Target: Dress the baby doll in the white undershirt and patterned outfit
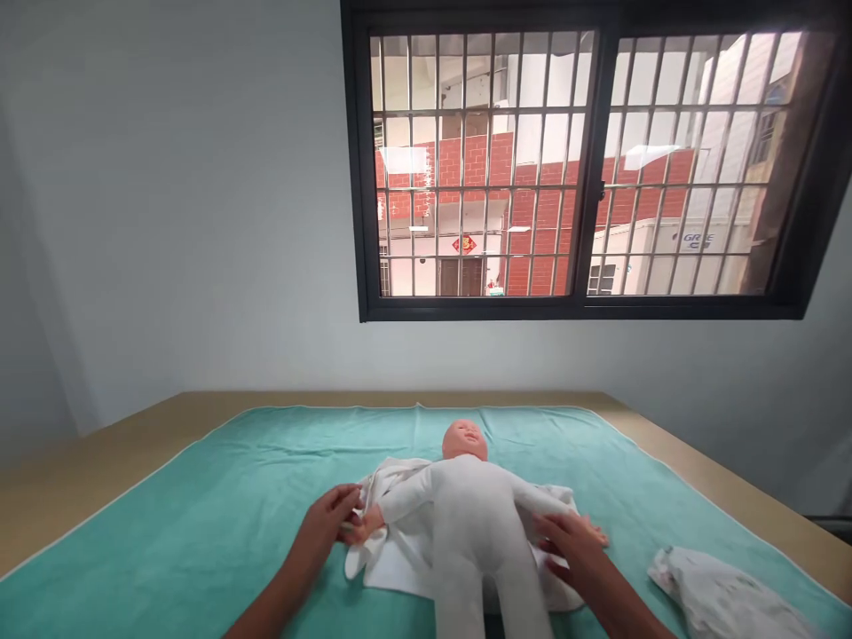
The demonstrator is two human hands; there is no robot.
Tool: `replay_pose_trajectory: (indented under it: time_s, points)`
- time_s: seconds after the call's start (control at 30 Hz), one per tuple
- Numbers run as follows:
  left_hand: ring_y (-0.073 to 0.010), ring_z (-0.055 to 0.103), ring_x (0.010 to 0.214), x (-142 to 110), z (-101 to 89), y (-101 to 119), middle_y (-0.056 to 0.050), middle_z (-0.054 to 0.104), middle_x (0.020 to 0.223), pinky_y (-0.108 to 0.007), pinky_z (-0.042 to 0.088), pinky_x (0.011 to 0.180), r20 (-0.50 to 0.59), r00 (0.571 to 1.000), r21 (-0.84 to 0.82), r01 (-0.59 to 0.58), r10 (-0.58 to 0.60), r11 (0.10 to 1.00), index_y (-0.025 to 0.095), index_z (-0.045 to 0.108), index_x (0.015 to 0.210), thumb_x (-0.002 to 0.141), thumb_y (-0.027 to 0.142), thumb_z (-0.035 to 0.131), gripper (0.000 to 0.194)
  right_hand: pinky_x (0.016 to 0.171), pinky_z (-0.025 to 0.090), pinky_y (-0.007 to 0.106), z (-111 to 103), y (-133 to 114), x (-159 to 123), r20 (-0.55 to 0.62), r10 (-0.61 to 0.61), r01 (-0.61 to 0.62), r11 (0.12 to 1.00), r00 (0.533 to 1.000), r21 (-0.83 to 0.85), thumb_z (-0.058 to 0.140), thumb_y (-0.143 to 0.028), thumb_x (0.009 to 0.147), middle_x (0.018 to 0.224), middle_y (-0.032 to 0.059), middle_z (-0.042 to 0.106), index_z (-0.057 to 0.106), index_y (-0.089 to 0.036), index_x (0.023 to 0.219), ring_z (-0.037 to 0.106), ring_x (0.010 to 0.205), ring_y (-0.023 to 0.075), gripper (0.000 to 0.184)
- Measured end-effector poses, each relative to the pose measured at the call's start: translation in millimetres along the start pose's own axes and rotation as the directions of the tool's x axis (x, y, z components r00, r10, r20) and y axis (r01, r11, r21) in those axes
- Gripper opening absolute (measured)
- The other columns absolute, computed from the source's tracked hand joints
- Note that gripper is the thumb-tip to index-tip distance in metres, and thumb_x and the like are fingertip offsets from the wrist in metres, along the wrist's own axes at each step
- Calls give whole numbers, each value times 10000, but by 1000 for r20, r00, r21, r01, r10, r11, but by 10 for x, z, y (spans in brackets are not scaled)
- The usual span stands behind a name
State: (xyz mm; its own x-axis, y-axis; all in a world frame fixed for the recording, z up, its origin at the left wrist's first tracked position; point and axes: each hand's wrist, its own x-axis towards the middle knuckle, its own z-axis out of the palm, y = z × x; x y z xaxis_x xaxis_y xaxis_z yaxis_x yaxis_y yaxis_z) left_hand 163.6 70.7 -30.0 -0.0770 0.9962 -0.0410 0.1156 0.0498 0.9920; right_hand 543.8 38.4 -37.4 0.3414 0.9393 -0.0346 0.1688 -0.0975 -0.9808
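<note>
A baby doll (476, 506) with a white cloth body lies on its back, its head toward the wall and arms spread. Beneath its upper body is a white garment (399, 564), spread out and partly hidden by the doll. My left hand (326, 522) is closed round the doll's hand at the left, close to the garment's edge. Over the doll's other forearm lies my right hand (572, 543), its fingers apart and reaching toward the doll's side. That doll hand shows just beyond my knuckles.
A green sheet (266, 506) covers most of the wooden table (156, 422). At the lower right lies a bunched white patterned cloth (729, 590). Behind the table stand a plain wall and a barred window (476, 306) with a dark frame.
</note>
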Motion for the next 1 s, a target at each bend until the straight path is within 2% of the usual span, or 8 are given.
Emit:
replay_pose_trajectory:
  time_s: [0.1, 0.17, 0.23, 0.3, 0.37, 0.53, 0.77, 1.0]
  points:
    - [-209, 631, 738, 345, -178, -65, -79, 653, 891, -260, 448, 525, -44, 993, 296, -90, 108, 951, 134, 615, 997, 740, 535, 543, 482, 756, 476, 395, 156, -250, 3, -60, -400, 350, 857, 915, -380, 541, -463, 749, 823, 67, 600, 551, -228, 765, 579, 814, 258, 235]
    - [-208, 614, 732, 515, -101, -127, -66, 656, 851, -267, 431, 567, -49, 992, 366, -94, 120, 926, 142, 638, 899, 713, 497, 581, 404, 812, 460, 380, 511, -523, -24, 146, -566, 564, 693, 811, -448, 479, -382, 822, 943, 79, 607, 577, -227, 905, 570, 881, 245, 201]
    - [-196, 587, 720, 606, 31, -205, -42, 651, 774, -269, 405, 625, -54, 989, 398, -107, 139, 911, 163, 638, 763, 689, 456, 624, 302, 831, 450, 357, 985, -769, -39, 473, -588, 755, 513, 656, -410, 476, -327, 851, 1027, 72, 620, 594, -237, 1015, 574, 925, 232, 221]
    - [-183, 558, 713, 622, 131, -287, -21, 633, 725, -266, 370, 650, -73, 983, 427, -120, 167, 896, 183, 608, 681, 700, 421, 621, 240, 850, 439, 365, 1460, -912, -16, 762, -466, 889, 308, 450, -338, 556, -360, 828, 1045, 70, 643, 635, -233, 1009, 573, 981, 260, 235]
    - [-172, 536, 697, 593, 167, -353, -3, 614, 707, -260, 345, 644, -88, 978, 429, -134, 189, 893, 196, 586, 685, 748, 419, 569, 232, 848, 435, 389, 1827, -943, 34, 878, -298, 926, 181, 374, -332, 639, -428, 779, 1058, 72, 668, 667, -235, 1020, 581, 1005, 300, 310]
    - [-160, 529, 677, 541, 119, -360, 26, 570, 682, -244, 365, 632, -106, 964, 332, -197, 244, 922, 207, 537, 769, 838, 466, 430, 289, 802, 442, 351, 2046, -886, 115, 870, -249, 904, 143, 426, -402, 641, -532, 774, 1038, 27, 701, 689, -291, 1015, 627, 937, 264, 344]
    - [-193, 537, 738, 430, 103, -47, 2, 564, 765, -279, 389, 681, -265, 919, 213, -240, 292, 947, 225, 463, 835, 894, 430, 351, 241, 791, 419, 404, 1859, -989, 176, 702, -323, 764, 133, 635, -631, 573, -437, 844, 958, 138, 701, 701, -203, 938, 634, 916, 310, 283]
    - [-201, 545, 785, 119, 596, 201, -26, 612, 810, -283, 411, 725, -62, 929, 133, -355, 366, 925, 220, 511, 803, 864, 356, 435, 167, 796, 429, 392, 2114, -946, 181, 664, -311, 728, 179, 680, -662, 530, -248, 838, 996, 152, 702, 656, -164, 1028, 642, 940, 299, 243]
